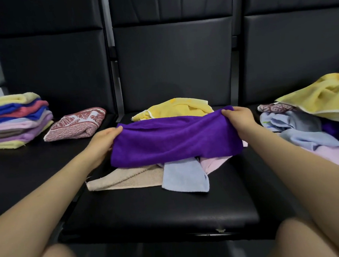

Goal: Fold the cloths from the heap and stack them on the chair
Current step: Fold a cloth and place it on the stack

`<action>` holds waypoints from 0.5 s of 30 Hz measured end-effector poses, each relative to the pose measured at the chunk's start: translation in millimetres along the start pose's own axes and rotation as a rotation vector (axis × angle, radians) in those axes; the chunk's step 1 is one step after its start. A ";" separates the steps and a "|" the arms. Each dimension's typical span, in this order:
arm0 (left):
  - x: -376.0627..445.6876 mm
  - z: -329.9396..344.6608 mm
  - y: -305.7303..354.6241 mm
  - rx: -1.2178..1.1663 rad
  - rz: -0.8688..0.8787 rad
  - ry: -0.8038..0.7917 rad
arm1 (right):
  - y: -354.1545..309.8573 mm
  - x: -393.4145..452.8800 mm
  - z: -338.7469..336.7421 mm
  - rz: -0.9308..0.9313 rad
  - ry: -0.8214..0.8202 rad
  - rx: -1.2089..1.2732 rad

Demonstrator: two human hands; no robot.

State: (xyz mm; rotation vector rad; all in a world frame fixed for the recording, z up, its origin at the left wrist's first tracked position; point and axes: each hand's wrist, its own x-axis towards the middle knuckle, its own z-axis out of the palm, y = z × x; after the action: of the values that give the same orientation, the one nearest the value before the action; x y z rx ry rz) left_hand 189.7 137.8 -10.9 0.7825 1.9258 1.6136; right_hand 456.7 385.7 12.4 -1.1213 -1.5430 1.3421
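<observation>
Three black padded chairs stand side by side in front of me, backs upright, seats facing me. The middle chair (160, 214) fills most of the view; the left chair (28, 166) and the right chair (291, 57) are cut off at the edges.

On the right chair lies the heap (311, 127), a loose tangle of unfolded cloths: yellow on top, with pale blue, grey, pink and a patterned maroon piece under and beside it.

On the left chair sits the stack (15, 122) of folded cloths, yellow at top and bottom, with blue, coral, lilac and grey layers between. Just to its right, on the same seat, lies a folded maroon cloth (75, 124) with a white pattern.

My bare forearms reach in from the bottom corners toward the middle seat. Between my hands hangs a purple cloth (175, 140), stretched wide and sagging in the centre, held over other cloths on that seat.

Behind it lies a crumpled yellow cloth (175, 108). Under its front edge, a beige cloth (128, 178) lies flat to the left, a blue cloth (185, 177) points toward me, and a pink cloth (212, 163) peeks out on the right.

My left hand (106, 140) is closed on the purple cloth's left end, thumb on top. My right hand (239, 118) pinches its upper right corner, fingers curled over the edge.
</observation>
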 end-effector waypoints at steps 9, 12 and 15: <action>22.9 18.1 9.3 -0.234 0.084 0.358 | 21.1 11.5 15.0 -0.145 0.274 -0.208; 32.5 19.9 0.6 -0.143 0.076 0.392 | 31.2 15.1 15.8 -0.110 0.253 -0.282; 39.0 18.4 -14.4 0.269 0.053 0.367 | 40.9 19.3 15.0 -0.096 0.168 -0.516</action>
State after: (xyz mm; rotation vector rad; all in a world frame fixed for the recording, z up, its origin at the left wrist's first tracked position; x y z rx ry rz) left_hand 173.4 176.3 -28.8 0.6776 2.4386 1.6392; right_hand 441.7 401.7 -29.9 -1.4060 -1.8421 0.7776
